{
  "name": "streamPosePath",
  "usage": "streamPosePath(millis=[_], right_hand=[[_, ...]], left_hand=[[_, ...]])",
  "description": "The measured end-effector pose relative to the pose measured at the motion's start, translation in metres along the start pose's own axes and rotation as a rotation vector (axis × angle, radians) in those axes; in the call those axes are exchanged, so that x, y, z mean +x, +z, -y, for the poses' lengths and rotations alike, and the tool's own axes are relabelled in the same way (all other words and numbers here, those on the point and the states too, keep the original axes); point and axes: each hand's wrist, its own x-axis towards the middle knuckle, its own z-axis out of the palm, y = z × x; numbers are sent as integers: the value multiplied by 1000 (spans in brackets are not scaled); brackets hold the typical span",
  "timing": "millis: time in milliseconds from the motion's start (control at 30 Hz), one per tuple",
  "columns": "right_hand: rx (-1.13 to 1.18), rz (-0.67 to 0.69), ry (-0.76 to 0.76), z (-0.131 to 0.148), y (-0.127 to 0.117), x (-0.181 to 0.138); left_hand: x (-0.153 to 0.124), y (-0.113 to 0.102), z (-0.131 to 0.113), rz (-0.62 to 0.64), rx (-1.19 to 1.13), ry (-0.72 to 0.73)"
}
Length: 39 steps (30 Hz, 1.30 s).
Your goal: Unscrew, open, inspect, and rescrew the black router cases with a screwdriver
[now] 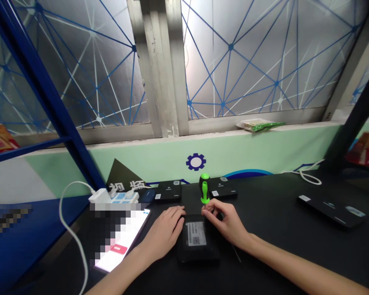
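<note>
A black rectangular device [199, 255] with a white printed label lies flat on the dark table, nearest me. My left hand [166, 229] rests along its left edge, fingers stretched out and lying flat. At the device's far right corner, my right hand [223, 221] pinches the shaft of a screwdriver [204, 188]. Its green and black handle points straight up. The tip is hidden behind my fingers, so I cannot tell what it touches. A thin metal rod [237, 255] shows just below my right hand.
Two black boxes [168, 191] stand behind my hands, and another flat black box [332, 211] lies to the right. At left are a lit phone [123, 241], a white power strip [123, 198] and a white cable [76, 241]. A green packet [261, 125] sits on the windowsill.
</note>
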Motion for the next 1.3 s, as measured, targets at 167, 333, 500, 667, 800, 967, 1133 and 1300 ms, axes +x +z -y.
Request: streamPosePath(millis=[167, 333, 500, 667, 800, 967, 1133, 1300], right_hand=[[-5, 28, -33, 1, -1, -2], [-15, 43, -58, 1, -4, -4], [-18, 48, -58, 0, -3, -3], [-26, 45, -63, 2, -2, -3], [-32, 40, -61, 2, -2, -4], [-23, 29, -62, 0, -2, -3], [-33, -9, -54, -3, 0, -2], [-15, -15, -48, -1, 0, -3]], left_hand=[[0, 0, 0, -5, -1, 6], [0, 1, 2, -7, -7, 5], [-1, 2, 2, 2, -7, 4], [-1, 3, 2, -7, -7, 8], [-1, 2, 2, -20, -3, 11], [-1, 3, 3, -17, -6, 10], [-2, 4, 4, -22, -5, 15], [0, 1, 1, -30, -1, 18]])
